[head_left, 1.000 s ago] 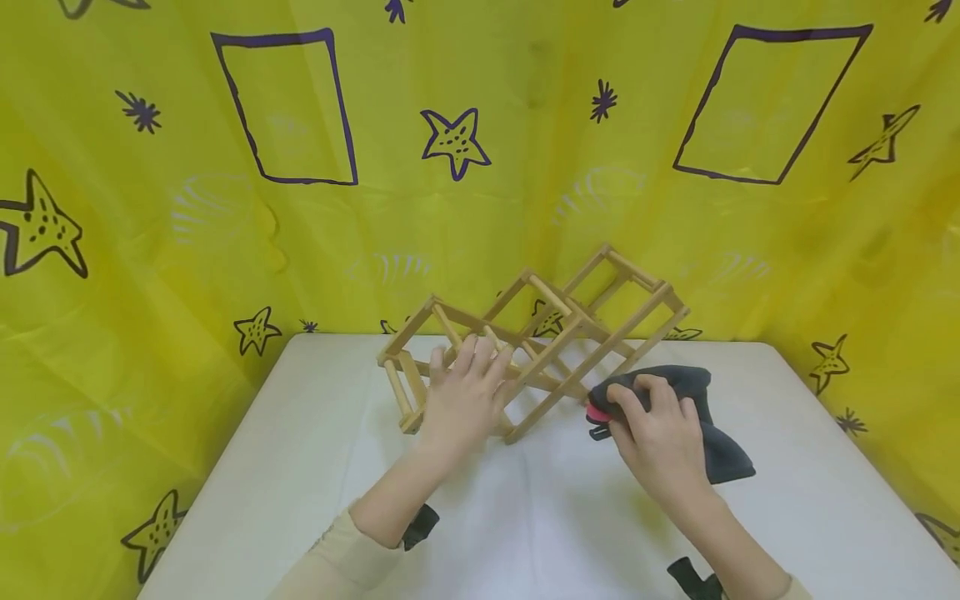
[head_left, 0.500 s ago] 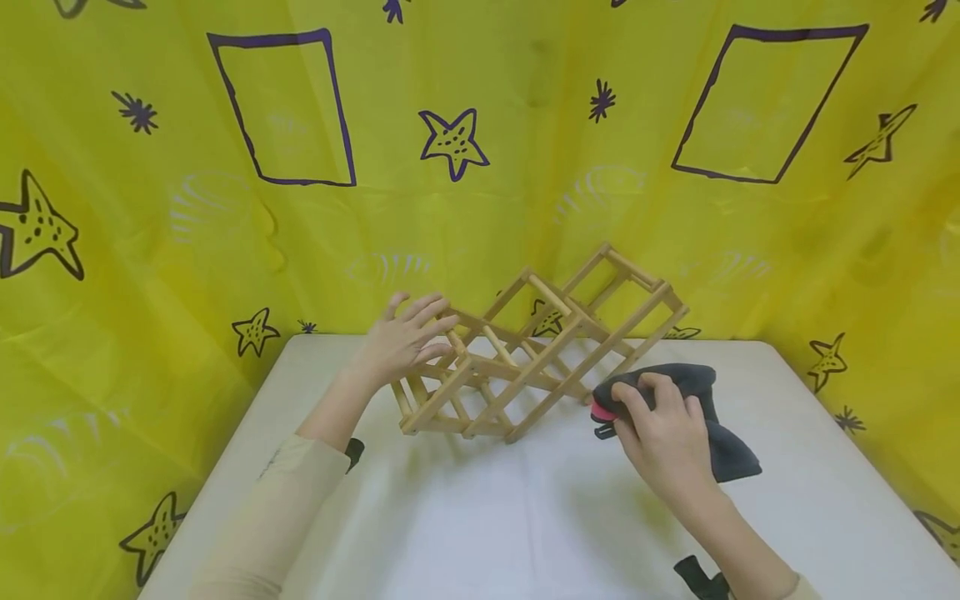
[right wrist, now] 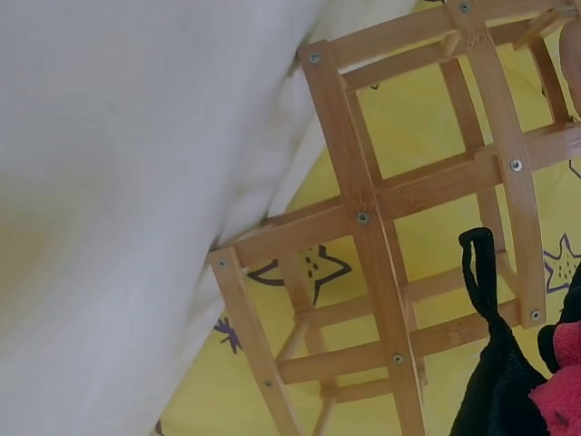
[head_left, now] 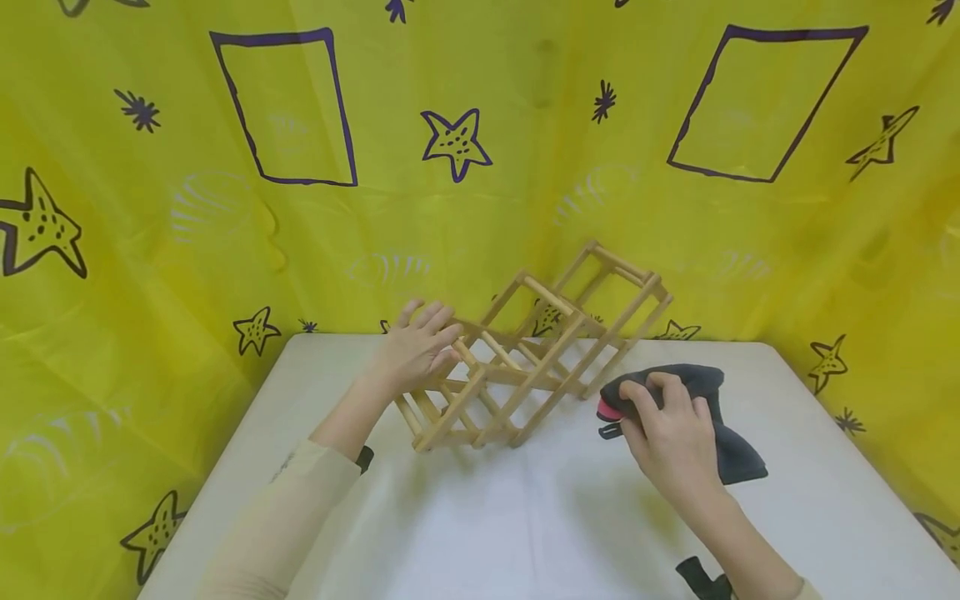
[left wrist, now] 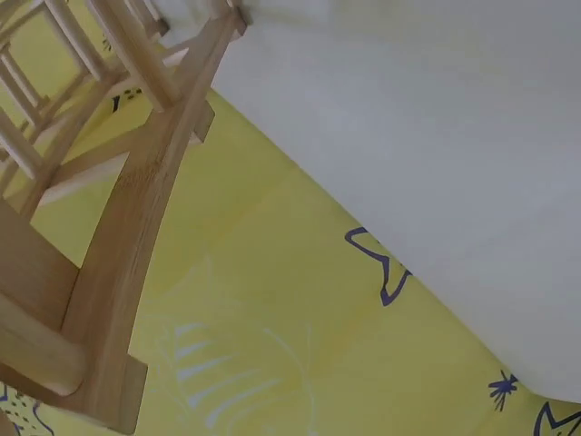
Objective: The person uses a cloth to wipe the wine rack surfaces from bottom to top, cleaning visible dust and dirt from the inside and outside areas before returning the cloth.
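Observation:
A light wooden folding rack (head_left: pixel 525 358), made of crossed slats and round dowels, stands at the back of the white table. My left hand (head_left: pixel 416 346) is at its upper left end, with fingers and thumb about the top corner; the exact contact is partly hidden. In the left wrist view, the rack (left wrist: pixel 136 209) fills the left side, and the fingers barely show. My right hand (head_left: pixel 675 433) pinches a dark grey folded cloth (head_left: pixel 735 454) from above, right of the rack. A pink part and a small loop (right wrist: pixel 481 272) of the cloth show in the right wrist view.
The white table (head_left: pixel 480 517) ends at a yellow curtain (head_left: pixel 465 225) printed with stars and frames, close behind the rack. A dark strap piece (head_left: pixel 702 577) shows beside the right wrist.
My left hand went from over the rack's front left part to its upper left end. The rack has since turned slightly, its left end nearer. The right hand with the cloth drifted slightly right.

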Tool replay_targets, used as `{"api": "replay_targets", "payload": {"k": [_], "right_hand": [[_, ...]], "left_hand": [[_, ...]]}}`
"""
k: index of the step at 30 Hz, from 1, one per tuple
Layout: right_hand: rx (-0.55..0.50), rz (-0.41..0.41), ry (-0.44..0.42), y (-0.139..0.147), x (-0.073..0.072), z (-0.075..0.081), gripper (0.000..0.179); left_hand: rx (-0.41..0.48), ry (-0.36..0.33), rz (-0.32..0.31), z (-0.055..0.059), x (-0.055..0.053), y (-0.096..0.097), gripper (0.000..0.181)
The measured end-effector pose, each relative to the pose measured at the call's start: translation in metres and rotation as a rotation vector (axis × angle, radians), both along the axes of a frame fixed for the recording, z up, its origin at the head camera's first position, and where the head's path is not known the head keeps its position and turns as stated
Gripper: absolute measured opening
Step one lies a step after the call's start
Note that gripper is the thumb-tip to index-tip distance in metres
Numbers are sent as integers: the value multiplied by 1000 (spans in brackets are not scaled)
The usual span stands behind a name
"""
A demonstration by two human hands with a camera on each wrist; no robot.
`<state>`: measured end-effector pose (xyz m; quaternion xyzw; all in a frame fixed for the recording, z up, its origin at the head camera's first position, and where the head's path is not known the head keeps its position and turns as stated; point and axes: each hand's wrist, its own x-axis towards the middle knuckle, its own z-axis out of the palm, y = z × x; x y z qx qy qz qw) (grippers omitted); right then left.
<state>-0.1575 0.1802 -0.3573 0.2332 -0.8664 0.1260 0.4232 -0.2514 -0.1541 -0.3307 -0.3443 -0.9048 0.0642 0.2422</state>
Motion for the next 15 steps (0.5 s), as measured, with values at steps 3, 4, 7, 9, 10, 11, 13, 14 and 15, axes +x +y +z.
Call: {"api": "replay_targets", "payload": {"k": [3,4,7,9,10,11,13,14,15], "right_hand": [[-6,-10,-8,0,2,2,37],[-7,-14,-13,0,3,2,37],[-9,-23,-17,0,5,3,37],[-10,-26,-19,0,6,3,37],[-10,-28,-20,-1,7,4,37],[-11,-30,-21,-1,8,4,37],[-13,-35,-25,-1,9,5,38],[-14,-38,-28,-1,10,5,38],[-15,-41,-31,-2,11,6,39]], "left_hand": [[20,63,-14,-2,7,4,80],[32,83,-23,-3,9,5,79],[57,130,-29,-6,16,10,74],[74,136,-30,-7,21,13,72],[81,136,-30,-8,24,15,70],[86,143,-27,-8,27,16,69],[98,162,-24,-9,34,20,68],[97,176,-19,-10,37,21,68],[97,189,-13,-10,40,23,67]]}}
